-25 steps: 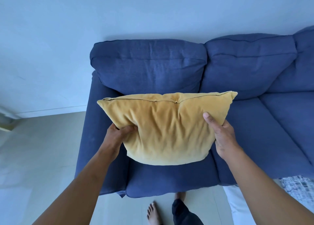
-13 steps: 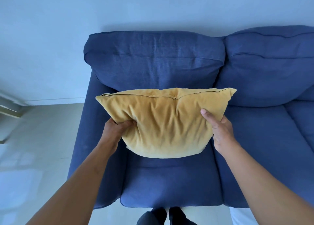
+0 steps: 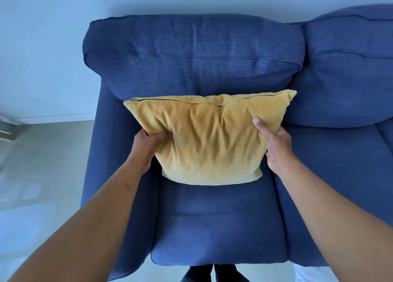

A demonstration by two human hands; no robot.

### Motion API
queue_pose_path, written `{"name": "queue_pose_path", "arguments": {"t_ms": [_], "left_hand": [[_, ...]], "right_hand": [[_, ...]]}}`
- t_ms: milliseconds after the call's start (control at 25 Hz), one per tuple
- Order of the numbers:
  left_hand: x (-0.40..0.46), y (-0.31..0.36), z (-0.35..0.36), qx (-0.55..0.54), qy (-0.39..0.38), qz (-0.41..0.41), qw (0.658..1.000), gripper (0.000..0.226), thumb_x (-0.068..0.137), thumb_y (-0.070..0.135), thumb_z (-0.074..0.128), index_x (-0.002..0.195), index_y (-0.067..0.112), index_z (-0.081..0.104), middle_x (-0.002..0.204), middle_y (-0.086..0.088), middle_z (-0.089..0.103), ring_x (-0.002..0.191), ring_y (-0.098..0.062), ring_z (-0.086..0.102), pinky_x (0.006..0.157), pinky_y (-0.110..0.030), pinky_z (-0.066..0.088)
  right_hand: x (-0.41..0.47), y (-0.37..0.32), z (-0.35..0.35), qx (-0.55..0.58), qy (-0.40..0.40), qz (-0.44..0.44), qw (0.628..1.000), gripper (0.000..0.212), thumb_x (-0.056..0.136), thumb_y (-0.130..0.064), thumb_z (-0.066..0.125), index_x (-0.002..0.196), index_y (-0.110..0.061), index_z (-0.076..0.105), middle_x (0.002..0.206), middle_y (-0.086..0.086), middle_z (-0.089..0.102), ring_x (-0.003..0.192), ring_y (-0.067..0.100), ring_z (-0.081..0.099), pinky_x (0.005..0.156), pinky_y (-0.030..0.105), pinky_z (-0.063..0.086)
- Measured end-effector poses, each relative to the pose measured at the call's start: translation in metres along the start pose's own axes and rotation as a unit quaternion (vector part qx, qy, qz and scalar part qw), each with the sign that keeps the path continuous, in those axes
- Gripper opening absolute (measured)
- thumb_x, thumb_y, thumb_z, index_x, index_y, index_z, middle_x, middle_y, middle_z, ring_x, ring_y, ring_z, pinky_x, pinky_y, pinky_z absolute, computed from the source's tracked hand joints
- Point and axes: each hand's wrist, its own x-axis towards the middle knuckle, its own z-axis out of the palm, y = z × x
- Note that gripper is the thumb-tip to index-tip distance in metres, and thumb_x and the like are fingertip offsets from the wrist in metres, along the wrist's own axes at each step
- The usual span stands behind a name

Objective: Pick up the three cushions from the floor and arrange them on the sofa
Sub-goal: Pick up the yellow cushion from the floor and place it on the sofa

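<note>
A yellow cushion (image 3: 210,139) hangs upright over the leftmost seat of the blue sofa (image 3: 212,228), its zipped edge on top, close in front of the left back cushion (image 3: 191,53). My left hand (image 3: 146,143) grips its lower left side with the thumb on the front. My right hand (image 3: 274,141) grips its right side, thumb pressed into the fabric. I cannot tell whether its bottom edge touches the seat. No other loose cushion is in view.
The sofa's left armrest (image 3: 100,164) borders pale floor (image 3: 42,164) and a white wall (image 3: 42,47). A second back cushion (image 3: 348,68) and seat extend to the right. My legs in dark trousers (image 3: 212,274) show at the sofa's front edge.
I have stepped closer to the sofa, and the yellow cushion has moved forward and down toward the left seat and back cushion. Both hands keep the same grip.
</note>
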Motion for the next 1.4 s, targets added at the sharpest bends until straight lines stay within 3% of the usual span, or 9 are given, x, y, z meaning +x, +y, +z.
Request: {"name": "queue_pose_path", "arguments": {"t_ms": [240,360,520,680,800,1040,1240,1360,1400], "left_hand": [[0.043,0.008,0.003,-0.003,0.008,0.003,1.0,0.029,0.086,0.016,0.087,0.103,0.027,0.067,0.109,0.005,0.077,0.099,-0.012,0.073,0.085,-0.032,0.058],[0.062,0.012,0.004,0.014,-0.007,-0.001,1.0,0.038,0.087,0.019,0.086,0.119,0.021,0.067,0.115,0.005,0.075,0.103,-0.013,0.072,0.089,-0.034,0.058],[0.09,0.033,-0.004,0.013,0.015,0.009,1.0,0.066,0.083,0.031,0.088,0.141,0.015,0.061,0.13,-0.001,0.074,0.115,-0.02,0.072,0.101,-0.042,0.059],[0.12,0.068,-0.015,-0.092,0.008,0.007,0.996,0.052,0.089,0.029,0.078,0.138,0.015,0.067,0.135,-0.006,0.074,0.124,-0.025,0.07,0.102,-0.042,0.058],[0.112,0.067,-0.02,-0.069,0.014,0.026,0.997,0.017,0.095,0.017,0.073,0.111,0.019,0.076,0.118,-0.002,0.077,0.112,-0.021,0.069,0.095,-0.038,0.057],[0.09,0.052,-0.05,-0.111,0.068,0.068,0.989,0.014,0.093,0.01,0.076,0.087,0.023,0.076,0.089,0.005,0.073,0.09,-0.014,0.064,0.077,-0.025,0.056],[0.096,0.063,-0.034,-0.134,0.103,0.038,0.985,0.02,0.097,0.016,0.076,0.082,0.021,0.064,0.085,0.005,0.068,0.081,-0.01,0.063,0.079,-0.029,0.056],[0.097,0.062,-0.036,-0.099,0.111,0.045,0.988,0.011,0.095,0.02,0.077,0.104,0.014,0.073,0.101,0.0,0.076,0.09,-0.013,0.071,0.089,-0.033,0.062],[0.094,0.063,-0.036,-0.083,0.118,0.051,0.988,0.027,0.094,0.022,0.077,0.118,0.009,0.074,0.111,-0.003,0.078,0.097,-0.016,0.074,0.091,-0.033,0.063]], "right_hand": [[0.038,-0.004,0.022,-0.037,0.032,-0.018,0.999,0.06,0.07,-0.044,0.092,0.117,-0.014,0.069,0.114,-0.001,0.078,0.107,0.019,0.072,0.096,0.04,0.058],[0.057,-0.006,0.027,-0.114,0.077,-0.022,0.99,0.066,0.071,-0.051,0.088,0.118,-0.012,0.064,0.113,0.0,0.073,0.104,0.021,0.069,0.08,0.032,0.055],[0.075,-0.026,0.024,-0.193,0.085,-0.029,0.977,0.089,0.058,-0.064,0.088,0.13,-0.02,0.058,0.117,-0.004,0.069,0.106,0.017,0.067,0.092,0.037,0.056],[0.087,-0.06,0.029,-0.146,0.049,-0.094,0.984,0.05,0.082,-0.043,0.083,0.123,-0.024,0.061,0.11,-0.01,0.069,0.095,0.003,0.066,0.079,0.023,0.055],[0.085,-0.074,0.022,-0.153,0.061,-0.115,0.98,0.013,0.088,-0.03,0.078,0.094,-0.023,0.069,0.088,-0.009,0.069,0.081,0.008,0.064,0.074,0.028,0.052],[0.074,-0.087,0.0,-0.109,0.088,-0.144,0.98,0.019,0.09,-0.02,0.077,0.078,-0.025,0.063,0.075,-0.007,0.061,0.071,0.007,0.056,0.074,0.034,0.052],[0.08,-0.084,0.01,-0.103,0.075,-0.072,0.989,0.008,0.093,-0.023,0.075,0.089,-0.026,0.068,0.105,-0.003,0.073,0.106,0.018,0.071,0.097,0.046,0.058],[0.078,-0.09,0.007,-0.122,0.096,-0.069,0.985,0.018,0.094,-0.028,0.074,0.11,-0.021,0.071,0.114,-0.003,0.073,0.111,0.017,0.069,0.096,0.043,0.058],[0.075,-0.092,0.007,-0.125,0.104,-0.074,0.984,0.026,0.093,-0.029,0.074,0.117,-0.019,0.07,0.112,-0.003,0.073,0.109,0.015,0.068,0.096,0.042,0.059]]}}
